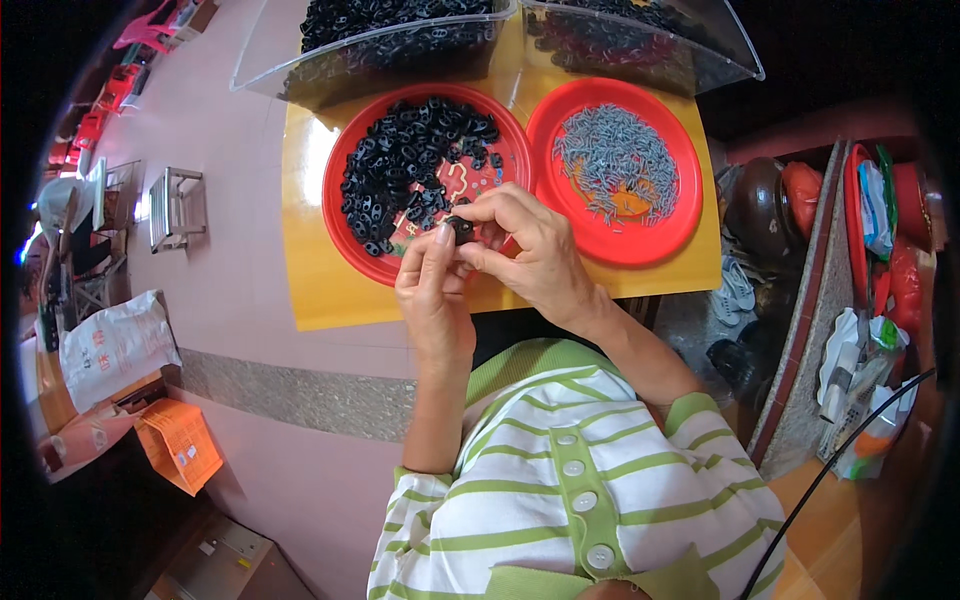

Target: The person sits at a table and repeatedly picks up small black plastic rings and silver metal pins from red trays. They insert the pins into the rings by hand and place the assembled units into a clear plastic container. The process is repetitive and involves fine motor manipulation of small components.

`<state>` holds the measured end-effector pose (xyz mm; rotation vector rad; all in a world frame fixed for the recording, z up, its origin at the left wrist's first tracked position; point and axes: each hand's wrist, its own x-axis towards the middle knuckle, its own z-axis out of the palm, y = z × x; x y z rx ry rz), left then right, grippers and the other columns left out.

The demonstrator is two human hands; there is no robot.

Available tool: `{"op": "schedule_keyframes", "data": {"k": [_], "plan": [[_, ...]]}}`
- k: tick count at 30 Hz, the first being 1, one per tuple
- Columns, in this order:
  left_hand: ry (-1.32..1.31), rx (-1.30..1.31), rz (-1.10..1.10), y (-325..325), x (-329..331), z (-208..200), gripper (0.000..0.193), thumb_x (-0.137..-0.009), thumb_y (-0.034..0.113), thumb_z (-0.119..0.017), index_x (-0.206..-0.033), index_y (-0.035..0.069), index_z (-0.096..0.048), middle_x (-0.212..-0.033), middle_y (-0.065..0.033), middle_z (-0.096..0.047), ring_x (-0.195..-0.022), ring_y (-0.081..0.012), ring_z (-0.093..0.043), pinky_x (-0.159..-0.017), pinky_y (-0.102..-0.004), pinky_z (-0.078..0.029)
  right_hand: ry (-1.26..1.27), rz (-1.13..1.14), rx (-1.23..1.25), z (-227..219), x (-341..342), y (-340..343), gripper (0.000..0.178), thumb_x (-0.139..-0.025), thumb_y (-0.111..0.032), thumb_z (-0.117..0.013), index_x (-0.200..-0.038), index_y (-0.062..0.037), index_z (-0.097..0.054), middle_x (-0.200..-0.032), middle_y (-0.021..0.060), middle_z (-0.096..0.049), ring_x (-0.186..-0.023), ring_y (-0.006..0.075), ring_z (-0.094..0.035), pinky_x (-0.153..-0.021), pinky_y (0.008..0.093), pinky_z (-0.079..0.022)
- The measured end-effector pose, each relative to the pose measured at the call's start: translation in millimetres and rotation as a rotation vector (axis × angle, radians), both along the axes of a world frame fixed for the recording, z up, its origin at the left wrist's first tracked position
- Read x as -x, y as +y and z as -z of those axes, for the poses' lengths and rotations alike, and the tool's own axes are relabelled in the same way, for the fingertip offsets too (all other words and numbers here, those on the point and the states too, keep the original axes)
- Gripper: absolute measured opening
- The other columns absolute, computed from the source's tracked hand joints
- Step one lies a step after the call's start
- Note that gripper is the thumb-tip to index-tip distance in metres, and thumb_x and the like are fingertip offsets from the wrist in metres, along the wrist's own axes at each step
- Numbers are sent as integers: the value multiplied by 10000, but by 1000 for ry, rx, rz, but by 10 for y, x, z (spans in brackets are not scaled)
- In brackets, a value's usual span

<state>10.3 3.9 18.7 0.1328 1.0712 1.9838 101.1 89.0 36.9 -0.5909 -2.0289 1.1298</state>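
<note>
A small black plastic piece [461,228] is pinched between the fingertips of both hands, over the near edge of a red tray [330,205]. My left hand [436,285] grips it from the left, thumb and fingers closed. From the right, my right hand [535,245] closes its thumb and forefinger on the same piece. Whether a screw sits in it is hidden by the fingers. Black plastic pieces with holes [400,150] heap up in the tray. Beside it, a red plate [545,130] carries a pile of small grey screws [615,160].
Two clear plastic bins [370,45] of black parts stand at the table's far side. The yellow table [305,290] ends just before my body. A metal stool [175,208] and an orange basket [180,445] are on the left; jars [752,210] and slippers [733,290] are on the right.
</note>
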Motion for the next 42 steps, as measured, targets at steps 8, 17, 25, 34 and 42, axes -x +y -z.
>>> {"op": "schedule_keyframes", "data": {"k": [8,17,25,34,42], "plan": [[173,42,61,-56,39,36,96,-894,119,-599,-862,35,-630,-755,9,-603,-662,-52,-537,-611,-192,-430,-35,-65,15,-65,-68,72,249,-734,-74,-694,-953,-8,-596,-842,112,-555,-789,254,-601,-669,342,-490],[507,149,250,-156,244,-35,103,-868,103,-636,-846,3,-650,-725,5,-613,-656,-48,-536,-616,-179,-419,-66,-112,-199,-30,-100,98,317,-724,-101,-726,-1017,-33,-625,-910,104,-596,-816,239,-617,-671,317,-517],[503,203,229,-129,184,-19,120,-862,102,-644,-794,4,-640,-706,5,-602,-643,-44,-517,-604,-179,-405,-76,-125,-203,-5,-132,103,284,-729,-85,-712,-984,1,-621,-848,104,-600,-785,247,-612,-657,332,-506],[450,154,348,-169,253,166,79,-844,54,-644,-781,12,-620,-756,-3,-597,-680,-57,-523,-633,-193,-416,-98,-171,-15,114,-212,47,237,-761,-74,-694,-970,10,-621,-815,94,-599,-716,207,-606,-614,299,-484],[373,-46,232,-144,231,174,229,-767,-80,-641,-989,-26,-646,-914,-28,-556,-809,-67,-522,-723,-184,-446,-50,-213,186,-6,-230,96,216,-757,-46,-694,-954,14,-630,-794,74,-597,-699,155,-589,-613,273,-474]]}}
